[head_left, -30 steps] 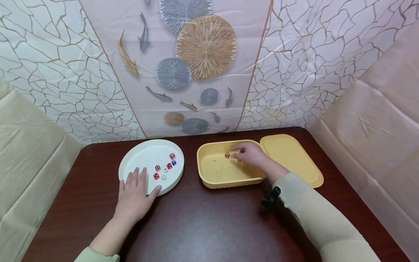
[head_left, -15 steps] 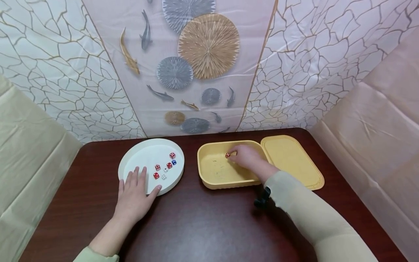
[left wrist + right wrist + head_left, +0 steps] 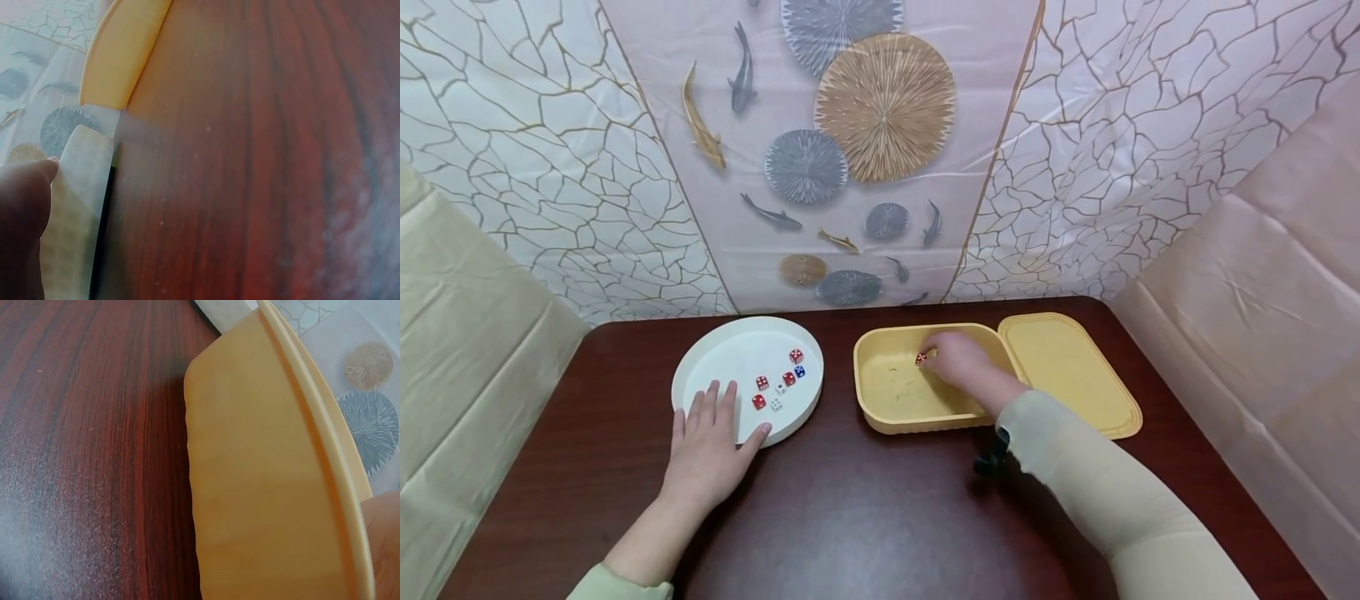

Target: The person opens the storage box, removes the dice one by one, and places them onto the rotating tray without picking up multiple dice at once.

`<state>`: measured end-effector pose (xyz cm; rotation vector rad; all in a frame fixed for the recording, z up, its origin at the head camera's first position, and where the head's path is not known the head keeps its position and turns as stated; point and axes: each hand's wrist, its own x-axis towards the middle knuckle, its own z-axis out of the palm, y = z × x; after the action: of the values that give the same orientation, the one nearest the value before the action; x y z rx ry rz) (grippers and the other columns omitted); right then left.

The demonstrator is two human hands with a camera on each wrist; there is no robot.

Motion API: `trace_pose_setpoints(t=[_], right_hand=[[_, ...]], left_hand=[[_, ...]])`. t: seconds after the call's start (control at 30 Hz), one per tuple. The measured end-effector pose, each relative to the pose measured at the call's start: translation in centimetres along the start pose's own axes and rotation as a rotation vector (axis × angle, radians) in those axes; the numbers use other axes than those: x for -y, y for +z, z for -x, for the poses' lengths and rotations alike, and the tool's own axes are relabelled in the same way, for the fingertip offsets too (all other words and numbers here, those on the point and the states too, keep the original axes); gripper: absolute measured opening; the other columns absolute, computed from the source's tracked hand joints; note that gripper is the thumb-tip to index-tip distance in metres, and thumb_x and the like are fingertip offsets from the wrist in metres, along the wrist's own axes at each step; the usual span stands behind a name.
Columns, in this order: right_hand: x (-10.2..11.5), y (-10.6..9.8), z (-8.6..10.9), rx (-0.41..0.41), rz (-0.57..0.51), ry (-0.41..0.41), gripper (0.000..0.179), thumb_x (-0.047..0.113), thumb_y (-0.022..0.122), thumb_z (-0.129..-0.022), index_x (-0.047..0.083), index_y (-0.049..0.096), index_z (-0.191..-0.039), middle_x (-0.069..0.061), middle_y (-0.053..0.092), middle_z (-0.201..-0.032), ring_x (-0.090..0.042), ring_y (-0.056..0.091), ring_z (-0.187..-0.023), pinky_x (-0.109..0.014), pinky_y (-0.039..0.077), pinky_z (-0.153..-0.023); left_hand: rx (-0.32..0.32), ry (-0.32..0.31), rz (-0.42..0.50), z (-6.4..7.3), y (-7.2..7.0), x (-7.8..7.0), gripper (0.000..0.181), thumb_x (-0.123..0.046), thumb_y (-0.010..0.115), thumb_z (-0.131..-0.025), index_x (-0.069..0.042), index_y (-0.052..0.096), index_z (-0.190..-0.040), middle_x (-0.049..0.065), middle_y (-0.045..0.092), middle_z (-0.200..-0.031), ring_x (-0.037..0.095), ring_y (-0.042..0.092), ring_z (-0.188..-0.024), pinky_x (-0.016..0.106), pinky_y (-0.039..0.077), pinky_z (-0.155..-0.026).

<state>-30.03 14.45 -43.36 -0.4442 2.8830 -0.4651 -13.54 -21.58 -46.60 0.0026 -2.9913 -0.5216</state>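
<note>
My right hand (image 3: 957, 358) reaches down into the yellow box (image 3: 880, 417) and pinches a red die (image 3: 921, 358) at its fingertips. In the right wrist view the box wall (image 3: 269, 469) hides most of that hand. With fingers spread straight, my left hand (image 3: 706, 450) rests on the near left rim of the round white tray (image 3: 700, 367). Several dice lie in the tray's right half: red ones such as the die (image 3: 796, 356) at the back, a blue die (image 3: 800, 372), and white ones such as the die (image 3: 777, 405) nearest me.
A flat yellow lid (image 3: 1075, 375) lies on the dark wooden table (image 3: 865, 508), right beside the box. Patterned cloth (image 3: 880, 167) hangs behind the table, and plain cloth stands along both sides. The tray and box stand apart, with a strip of table between them.
My right hand has moved slightly left inside the box and closed its fingertips on the red die, which now looks tilted. My left hand stays on the tray.
</note>
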Motion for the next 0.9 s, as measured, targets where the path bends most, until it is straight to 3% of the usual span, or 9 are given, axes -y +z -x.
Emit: trace_pose_setpoints(t=[0.6, 0.9], right_hand=[[0.2, -0.1, 0.2, -0.031, -0.017, 0.009, 0.021, 0.024, 0.067, -0.093, 0.018, 0.076, -0.111, -0.003, 0.071, -0.115, -0.025, 0.064, -0.106, -0.042, 0.048, -0.093], [0.3, -1.0, 0.7, -0.054, -0.127, -0.035, 0.020, 0.023, 0.067, -0.095, 0.015, 0.075, -0.112, -0.001, 0.070, -0.089, -0.019, 0.061, -0.082, -0.037, 0.049, -0.073]], left_hand=[[-0.010, 0.008, 0.006, 0.0, -0.2, 0.1, 0.088, -0.060, 0.050, -0.096, -0.001, 0.023, -0.155, 0.029, 0.019, -0.157, 0.050, 0.015, -0.144, 0.066, 0.005, -0.115], [-0.004, 0.007, 0.007, 0.0, 0.0, 0.2, 0.088, -0.061, 0.049, -0.096, -0.001, 0.022, -0.155, 0.029, 0.018, -0.158, 0.050, 0.015, -0.144, 0.066, 0.004, -0.115]])
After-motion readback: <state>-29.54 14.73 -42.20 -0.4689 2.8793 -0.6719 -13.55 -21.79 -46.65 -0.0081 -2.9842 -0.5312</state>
